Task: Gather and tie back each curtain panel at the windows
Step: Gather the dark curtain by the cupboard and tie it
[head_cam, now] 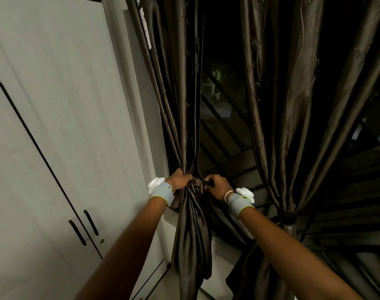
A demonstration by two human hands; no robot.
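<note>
A dark brown satin curtain panel (pixel 180 105) hangs at the left of the window and is bunched into a narrow waist at mid-height. My left hand (pixel 181 180) grips the bunch from the left. My right hand (pixel 217 186) pinches the dark fabric at the same waist from the right. Below the hands the cloth falls in loose folds (pixel 192 245). A second brown panel (pixel 292 105) hangs to the right, cinched by a tie (pixel 289 215) low down.
A grey wardrobe (pixel 55 126) with two black handles (pixel 84 226) stands close on the left. The dark window with its metal grille (pixel 225 131) lies between the panels. A pale sill (pixel 223 250) runs below.
</note>
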